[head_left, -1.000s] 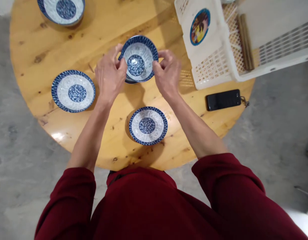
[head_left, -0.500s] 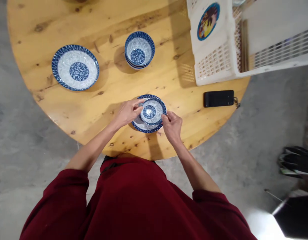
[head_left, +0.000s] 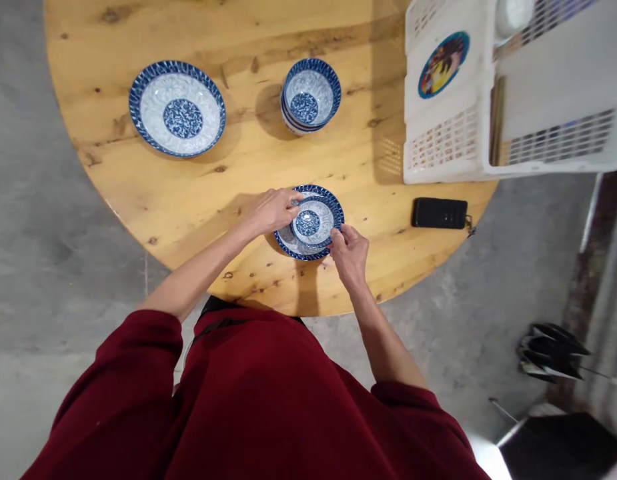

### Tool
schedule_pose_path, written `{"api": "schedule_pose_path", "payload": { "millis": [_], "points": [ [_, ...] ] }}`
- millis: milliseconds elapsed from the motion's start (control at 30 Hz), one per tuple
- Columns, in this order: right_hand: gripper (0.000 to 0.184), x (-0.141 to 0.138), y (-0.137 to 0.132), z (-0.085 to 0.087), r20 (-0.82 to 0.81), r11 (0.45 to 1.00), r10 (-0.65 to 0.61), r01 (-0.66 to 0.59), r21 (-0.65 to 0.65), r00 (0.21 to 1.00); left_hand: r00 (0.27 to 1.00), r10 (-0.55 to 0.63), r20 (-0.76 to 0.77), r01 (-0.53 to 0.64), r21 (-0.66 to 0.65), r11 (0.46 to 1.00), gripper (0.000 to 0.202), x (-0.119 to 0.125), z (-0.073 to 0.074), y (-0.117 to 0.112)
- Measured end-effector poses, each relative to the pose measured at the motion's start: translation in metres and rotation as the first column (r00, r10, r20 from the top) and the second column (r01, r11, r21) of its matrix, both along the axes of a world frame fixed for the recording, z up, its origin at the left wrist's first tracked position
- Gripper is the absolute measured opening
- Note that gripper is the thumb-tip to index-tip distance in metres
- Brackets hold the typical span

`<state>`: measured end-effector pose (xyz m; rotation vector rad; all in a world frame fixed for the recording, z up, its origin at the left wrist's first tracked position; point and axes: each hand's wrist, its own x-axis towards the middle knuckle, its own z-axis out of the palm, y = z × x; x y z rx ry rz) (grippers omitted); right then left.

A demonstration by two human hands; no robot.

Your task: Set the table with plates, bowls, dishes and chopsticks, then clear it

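Note:
A small blue-and-white saucer (head_left: 315, 220) is held between my two hands, over a larger blue-and-white plate (head_left: 301, 253) near the table's front edge. My left hand (head_left: 275, 212) pinches the saucer's left rim between thumb and fingers. On the other side, my right hand (head_left: 350, 252) grips its lower right rim, thumb on top. The saucer covers much of the larger plate; whether the two touch, I cannot tell.
On the round wooden table (head_left: 238, 180) lie a large patterned plate (head_left: 183, 119), a stack of patterned bowls (head_left: 313, 87) and a black phone (head_left: 439, 213). A white plastic basket (head_left: 441, 143) with things inside stands at the right.
The whole view has shifted, moving the table things rightward in the picture. The saucer has come down slightly and lies flatter over the larger plate. Both hands keep their hold on its rim.

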<state>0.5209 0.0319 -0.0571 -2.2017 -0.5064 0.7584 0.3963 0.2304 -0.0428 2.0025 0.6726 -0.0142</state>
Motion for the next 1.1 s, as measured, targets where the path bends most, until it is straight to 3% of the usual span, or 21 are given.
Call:
{"api": "schedule_pose_path", "payload": {
  "millis": [200, 400, 533, 700, 933, 1100],
  "points": [
    [0.055, 0.000, -0.007, 0.012, 0.041, 0.998, -0.056, 0.057, -0.010, 0.998, 0.998, 0.068, 0.017, -0.068, 0.029, 0.997, 0.032, 0.000, -0.001, 0.002],
    [0.052, -0.012, -0.044, 0.024, 0.052, 0.970, -0.243, 0.242, 0.020, 0.969, 0.968, 0.248, 0.047, -0.247, -0.020, 0.969, 0.034, -0.027, 0.006, 0.010],
    [0.052, -0.032, -0.076, 0.017, 0.054, 0.937, -0.349, 0.349, 0.018, 0.935, 0.946, 0.317, 0.065, -0.312, -0.073, 0.947, 0.036, -0.049, 0.003, 0.002],
    [0.052, -0.065, -0.100, 0.004, 0.022, 0.900, -0.436, 0.436, 0.030, 0.900, 0.955, 0.292, 0.062, -0.283, -0.116, 0.952, 0.036, -0.068, -0.004, -0.017],
    [0.054, -0.105, -0.101, -0.012, -0.112, 0.864, -0.482, 0.493, 0.099, 0.869, 0.973, 0.228, 0.032, -0.223, -0.114, 0.968, 0.037, -0.094, -0.007, -0.024],
    [0.052, -0.105, -0.083, -0.005, -0.089, 0.860, -0.475, 0.483, 0.165, 0.876, 0.954, 0.299, -0.005, -0.297, -0.130, 0.946, 0.041, -0.108, 0.000, -0.025]
  ]
}}
